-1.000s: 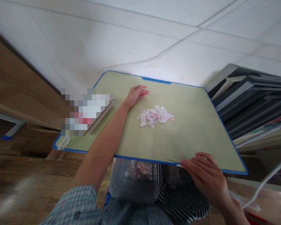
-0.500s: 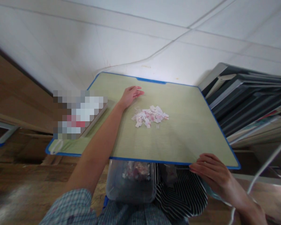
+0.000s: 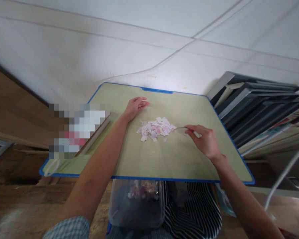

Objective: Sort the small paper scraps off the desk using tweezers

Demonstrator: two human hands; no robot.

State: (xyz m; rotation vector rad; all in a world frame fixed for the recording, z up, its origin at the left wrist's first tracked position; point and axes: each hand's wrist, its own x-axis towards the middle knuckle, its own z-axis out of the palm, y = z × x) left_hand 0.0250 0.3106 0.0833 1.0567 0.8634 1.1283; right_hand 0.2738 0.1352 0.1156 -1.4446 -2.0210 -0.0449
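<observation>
A loose pile of small white and pinkish paper-like pieces (image 3: 155, 127) lies on the pale green, blue-edged tabletop (image 3: 149, 162). My left hand (image 3: 136, 107) rests on its side up and left of the pile, fingers loosely extended and holding nothing. At the pile's right edge, my right hand (image 3: 201, 137) pinches a thin, greyish, clear-looking piece (image 3: 181, 129) between thumb and fingers. The piece's far end reaches the pile; blur hides exactly what it is. A few tiny clear bits (image 3: 164, 139) lie just below the pile.
A blurred-out box-like item (image 3: 89, 124) sits on the table's left side. Dark flat panels (image 3: 259, 103) lean at the right. Below the front edge are a clear plastic bin (image 3: 137, 212) with small pieces inside and a striped cloth (image 3: 196, 212). A white wall stands behind.
My right hand has moved from the table's front right edge up and left to the pile, with a thin piece now visible in its pinch. My left hand stays in place.
</observation>
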